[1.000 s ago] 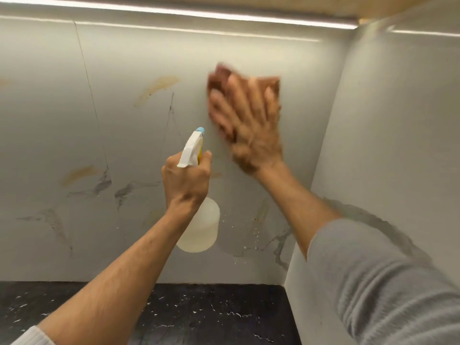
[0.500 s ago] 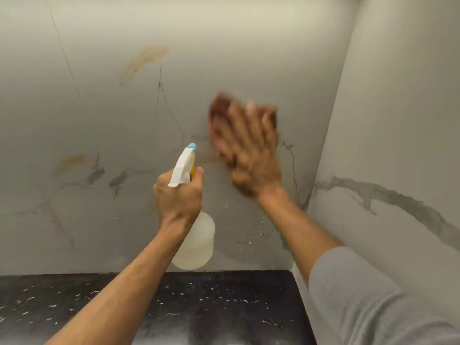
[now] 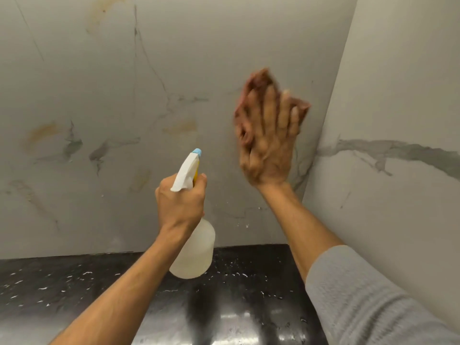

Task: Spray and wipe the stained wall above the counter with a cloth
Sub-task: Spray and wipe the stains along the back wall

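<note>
My left hand [image 3: 180, 201] grips the neck of a translucent spray bottle [image 3: 195, 250] with a white trigger head and blue nozzle [image 3: 197, 152], aimed at the pale marbled wall [image 3: 199, 46]. My right hand [image 3: 268, 143] presses a reddish-brown cloth [image 3: 258, 80] flat against the wall near the corner; the hand is motion-blurred. Orange-brown stains sit on the wall at the upper left [image 3: 99, 11], the left [image 3: 42, 131], the centre [image 3: 181, 127] and below it [image 3: 142, 180].
A black speckled counter [image 3: 74, 282] runs below the wall, wet with droplets. A marbled side wall [image 3: 398, 120] closes the space on the right, meeting the back wall in a corner just right of the cloth.
My right hand has swept the cloth down and to the right, toward the corner. The view has tilted downward, showing more counter. The bottle stays held in the left hand.
</note>
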